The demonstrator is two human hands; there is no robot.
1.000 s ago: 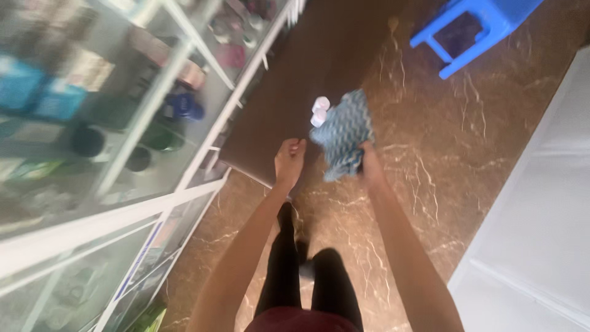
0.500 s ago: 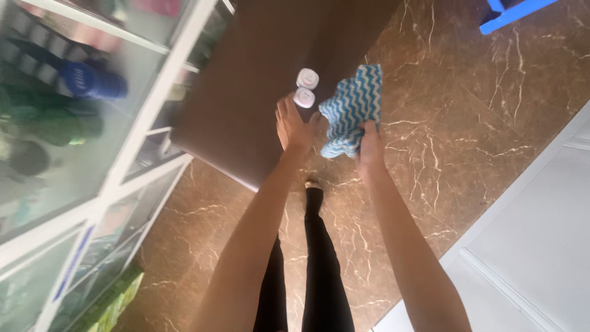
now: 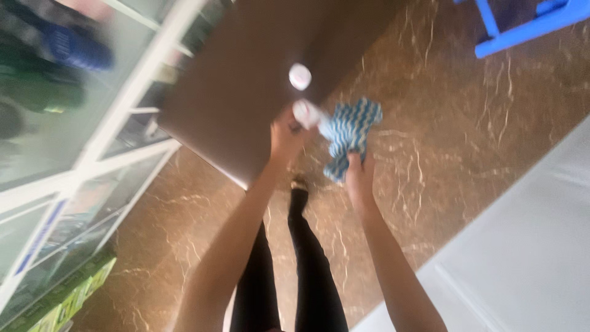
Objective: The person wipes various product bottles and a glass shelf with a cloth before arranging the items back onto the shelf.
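Left hand (image 3: 287, 136) closed around a small white cylindrical container (image 3: 305, 112), lifted just past the near edge of the brown flat tabletop (image 3: 233, 98). Right hand (image 3: 359, 178) pinching the lower end of a blue-and-white zigzag-patterned cloth (image 3: 349, 132), draped against the container. Second white round container (image 3: 300, 76) standing on the tabletop just beyond the left fingers. Container probably light, rigid, smooth, perhaps slippery: best gripped around its sides. Cloth soft, limp: best bunched anywhere. Picture blurred; finer detail uncertain.

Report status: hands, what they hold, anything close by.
Left hand shut on small white bottle. Right hand shut on blue zigzag cloth. Second white bottle on brown counter.
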